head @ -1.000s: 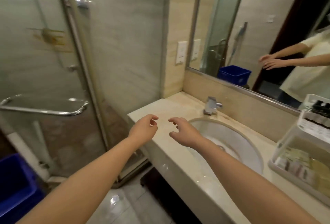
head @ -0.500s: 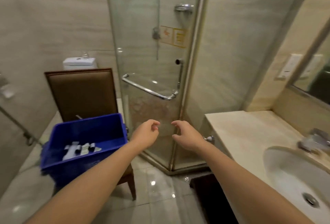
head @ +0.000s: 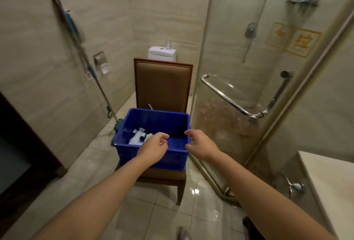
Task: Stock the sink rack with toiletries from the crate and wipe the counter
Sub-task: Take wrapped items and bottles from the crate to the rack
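**Both grips empty over the blue crate**

The blue crate (head: 172,160) sits on the seat of a brown padded chair (head: 162,84), and everything else is placed from it. Inside the crate, on its left side, lies a small heap of toiletries (head: 138,137): white and pale packets with a dark cap among them, too blurred to name singly. The right half of the crate floor is bare blue plastic.

The left grip (head: 153,148), a bare hand, hovers above the crate's near wall, just right of the toiletries. Its fingers are loosely curled with a gap between thumb and forefinger, and it holds nothing. The right grip (head: 203,146), also a bare hand, is at the crate's near right corner. Its fingers are bent like a loose claw toward the rim, with thumb and fingers apart, and it too holds nothing. Whether it touches the rim cannot be told. Both forearms reach in from the bottom of the view.

Behind the crate rises the chair's back, and behind that stands a white toilet cistern (head: 161,54) with a clear glass (head: 168,45) on top. To the crate's left a mop (head: 84,55) leans against the tiled wall, its head on the floor just beside the crate. To the crate's right is a glass shower door with a chrome handle (head: 229,98) and a yellow sign (head: 298,41). Farther right and nearer the camera, well apart from the crate, shows the corner of the pale stone table (head: 335,182).
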The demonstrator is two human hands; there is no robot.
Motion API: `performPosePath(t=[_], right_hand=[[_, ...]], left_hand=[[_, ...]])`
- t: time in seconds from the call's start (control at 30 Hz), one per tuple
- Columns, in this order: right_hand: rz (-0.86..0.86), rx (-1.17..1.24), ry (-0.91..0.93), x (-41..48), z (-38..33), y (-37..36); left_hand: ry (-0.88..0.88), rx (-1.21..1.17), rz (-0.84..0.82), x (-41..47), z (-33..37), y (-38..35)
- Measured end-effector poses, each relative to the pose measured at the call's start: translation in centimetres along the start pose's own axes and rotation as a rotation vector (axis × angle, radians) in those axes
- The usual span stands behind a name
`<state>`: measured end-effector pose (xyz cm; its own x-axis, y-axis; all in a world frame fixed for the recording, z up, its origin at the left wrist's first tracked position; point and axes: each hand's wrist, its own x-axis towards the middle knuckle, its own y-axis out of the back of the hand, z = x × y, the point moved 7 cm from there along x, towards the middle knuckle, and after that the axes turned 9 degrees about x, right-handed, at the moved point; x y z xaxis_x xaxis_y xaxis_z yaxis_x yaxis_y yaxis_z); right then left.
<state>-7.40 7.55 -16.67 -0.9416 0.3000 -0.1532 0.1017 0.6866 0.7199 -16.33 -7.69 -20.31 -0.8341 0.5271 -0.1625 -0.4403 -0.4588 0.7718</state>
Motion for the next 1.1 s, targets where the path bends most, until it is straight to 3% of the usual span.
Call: performPosePath(t=[0.6, 0.87, 1.1], right_hand=[[-0.340, 0.035, 0.129, 19.3, 0.4, -5.4], [-0.432, 0.077, 0.088, 24.2, 1.9, -8.5], [-0.438, 0.105, -0.010, 29.4, 3.5, -11.4]], left_hand=[[0.403, -0.018, 0.168, 9.7, -9.4, 1.7], [0.518, 0.007, 0.149, 12.7, -12.3, 1.7], [0.500, -0.013, 0.037, 18.8, -16.3, 0.9]])
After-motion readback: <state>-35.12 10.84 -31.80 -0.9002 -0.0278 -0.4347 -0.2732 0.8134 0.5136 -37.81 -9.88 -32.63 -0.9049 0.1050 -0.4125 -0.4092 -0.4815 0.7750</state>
